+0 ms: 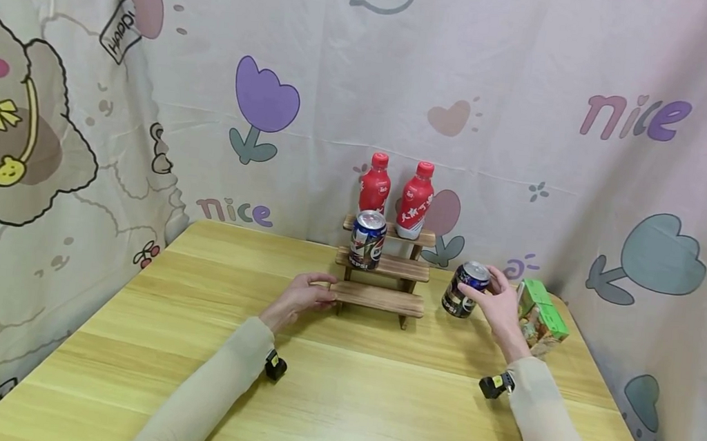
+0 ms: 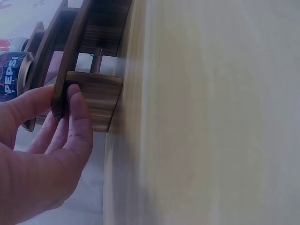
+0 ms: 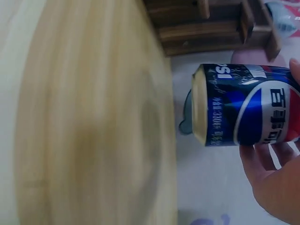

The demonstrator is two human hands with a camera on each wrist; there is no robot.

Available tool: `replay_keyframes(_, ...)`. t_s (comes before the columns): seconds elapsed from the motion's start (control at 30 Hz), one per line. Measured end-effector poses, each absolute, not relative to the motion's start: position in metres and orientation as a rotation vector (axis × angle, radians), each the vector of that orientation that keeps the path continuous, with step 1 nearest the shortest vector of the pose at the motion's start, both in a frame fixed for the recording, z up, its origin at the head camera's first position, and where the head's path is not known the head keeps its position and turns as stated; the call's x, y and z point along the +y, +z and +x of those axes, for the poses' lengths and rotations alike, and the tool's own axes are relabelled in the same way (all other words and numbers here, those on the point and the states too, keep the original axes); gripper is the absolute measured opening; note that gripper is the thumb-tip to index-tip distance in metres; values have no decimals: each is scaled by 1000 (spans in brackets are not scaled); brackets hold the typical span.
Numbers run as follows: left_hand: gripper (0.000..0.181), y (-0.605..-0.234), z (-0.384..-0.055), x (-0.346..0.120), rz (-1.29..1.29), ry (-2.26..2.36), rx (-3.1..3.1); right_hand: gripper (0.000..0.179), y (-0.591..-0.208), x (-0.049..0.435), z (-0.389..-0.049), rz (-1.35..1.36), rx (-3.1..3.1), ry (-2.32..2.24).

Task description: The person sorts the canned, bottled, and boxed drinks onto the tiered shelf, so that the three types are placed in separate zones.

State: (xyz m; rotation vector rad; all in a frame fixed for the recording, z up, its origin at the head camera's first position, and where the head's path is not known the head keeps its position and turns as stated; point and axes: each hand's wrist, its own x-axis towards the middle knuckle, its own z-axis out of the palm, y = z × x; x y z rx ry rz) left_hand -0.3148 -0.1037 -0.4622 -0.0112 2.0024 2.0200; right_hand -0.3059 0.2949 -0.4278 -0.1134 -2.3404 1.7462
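Note:
My right hand [image 1: 499, 309] grips a dark blue Pepsi can [image 1: 465, 289], tilted a little and held just above the table to the right of a wooden three-step stand [image 1: 377, 297]. In the right wrist view, the can [image 3: 243, 105] shows its bare metal bottom, apart from the tabletop. My left hand [image 1: 305, 296] pinches the left end of the stand's lowest step [image 2: 61, 89], thumb above and fingers below. Another Pepsi can [image 1: 368, 241] stands upright on the middle step. Two red bottles [image 1: 416, 201] stand on the top step, the left one [image 1: 376, 184] partly behind that can.
Green-topped drink cartons [image 1: 542, 317] stand at the table's right edge, beside my right hand. A printed curtain [image 1: 511, 122] hangs close behind the stand and along both sides. The wooden table [image 1: 352, 400] stretches out in front of the stand.

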Motion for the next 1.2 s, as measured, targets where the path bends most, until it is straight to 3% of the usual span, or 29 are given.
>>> replay_keyframes(0.57,44,-466,-312,-103,-23,2022,2013,61,-404,259,-293,43,-2085,1808)
replay_keyframes(1.2,43,-463,-315,-103,-5,2075,1951,63,-374,224,-294,158,-2084,1808)
